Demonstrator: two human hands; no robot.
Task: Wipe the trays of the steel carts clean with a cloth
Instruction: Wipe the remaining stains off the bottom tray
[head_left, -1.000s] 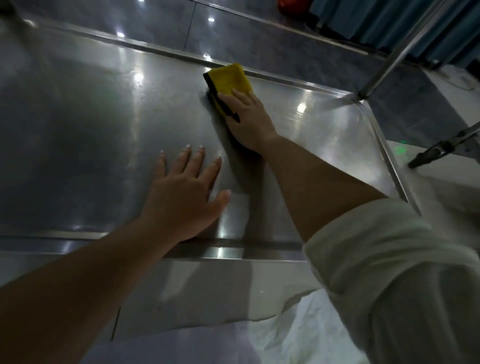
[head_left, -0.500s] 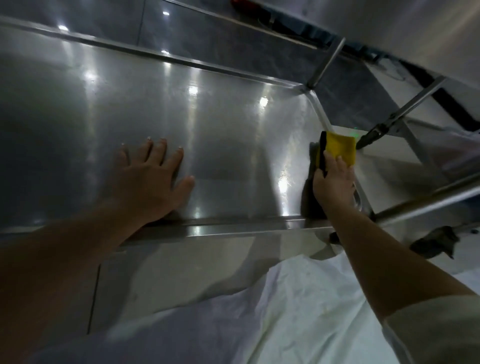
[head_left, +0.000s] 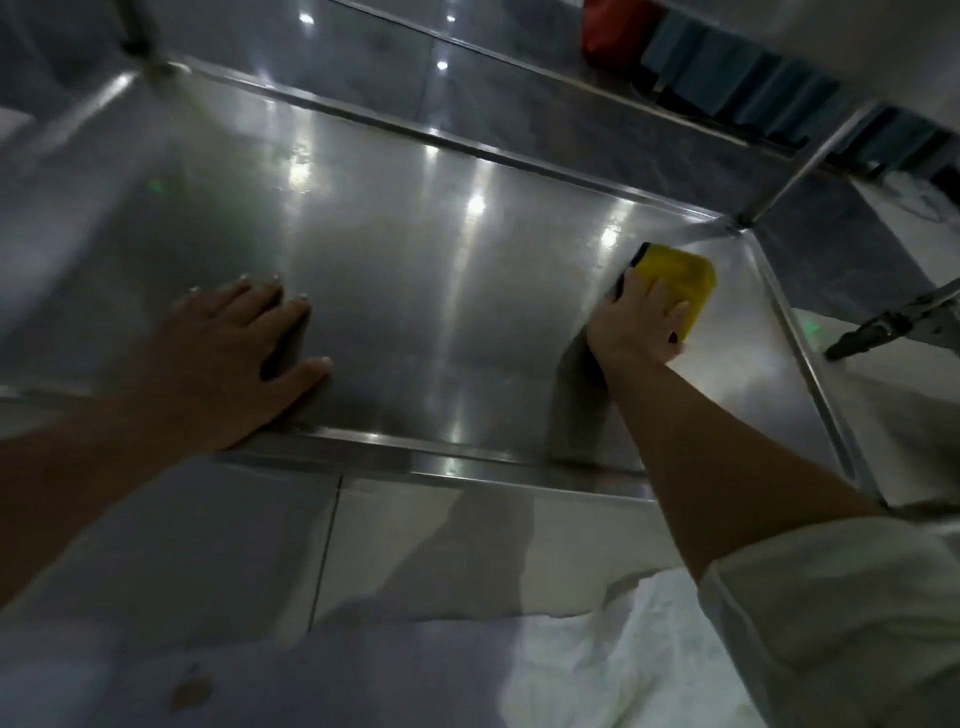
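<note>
dim room, ceiling lights bouncing off the steel tray (head_left: 415, 291) of the cart. on the left, the left hand (head_left: 244, 353) lies flat with fingers spread on the tray near its front lip, grip released and holding nothing, probably bracing the body or steadying the cart. over on the right, the right hand (head_left: 641, 325) presses the yellow cloth (head_left: 675, 280) down with fairly straight fingers. the cloth sticks out from under the fingertips, close to the tray's far right corner, by the upright post (head_left: 800, 166).
</note>
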